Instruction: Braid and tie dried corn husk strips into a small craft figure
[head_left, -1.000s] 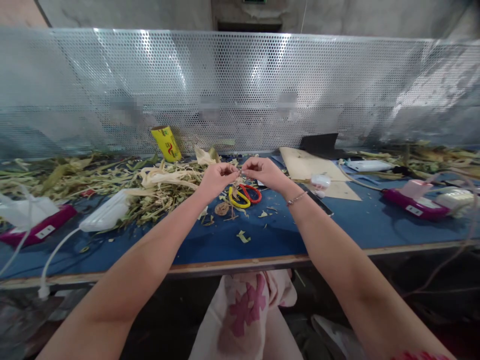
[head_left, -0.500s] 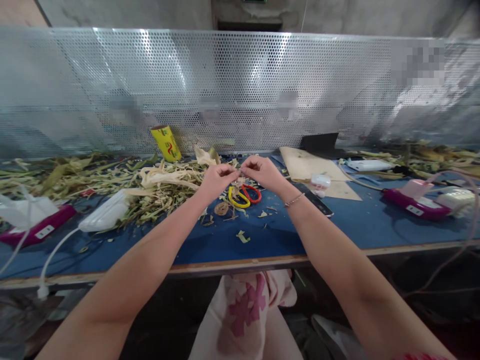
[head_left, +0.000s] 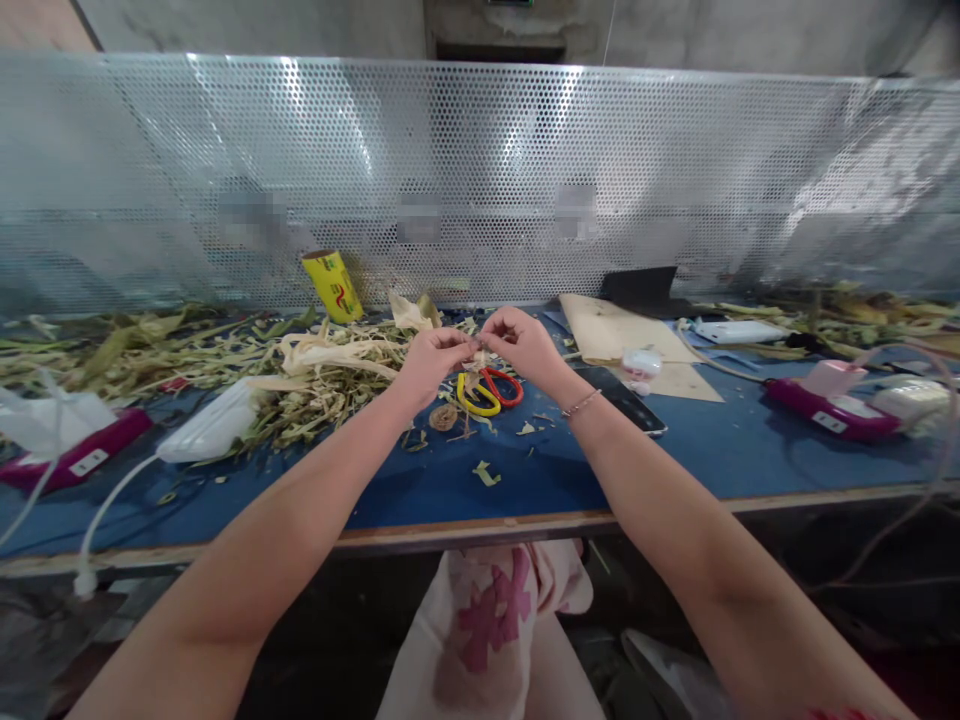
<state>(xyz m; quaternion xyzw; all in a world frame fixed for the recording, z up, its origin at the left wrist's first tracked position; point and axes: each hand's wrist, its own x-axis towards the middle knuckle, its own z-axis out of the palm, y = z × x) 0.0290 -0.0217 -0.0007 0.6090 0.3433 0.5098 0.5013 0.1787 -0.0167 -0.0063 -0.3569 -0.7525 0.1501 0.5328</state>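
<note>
Where the left hand (head_left: 433, 358) meets the right hand (head_left: 523, 345), both pinch an indistinct piece (head_left: 478, 345) near scissors (head_left: 495, 392); dried husks (head_left: 341, 378) litter the blue tabletop (head_left: 442, 490), left; far, a perforated screen (head_left: 480, 150) fronts a grey wall (head_left: 690, 35).

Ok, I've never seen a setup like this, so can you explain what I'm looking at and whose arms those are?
There's no machine here. One camera, worn on a person's head, looks forward and down, so those are the wearer's own bare arms. The left hand and right hand meet over a blue table, fingertips together. They seem to pinch a small item, too tiny to make out.

Just below are scissors with one yellow and one red handle. Dried plant strips are heaped to the left, near a tilted yellow container. A dark phone lies by the right wrist. Behind everything stands a perforated metal panel.
</note>
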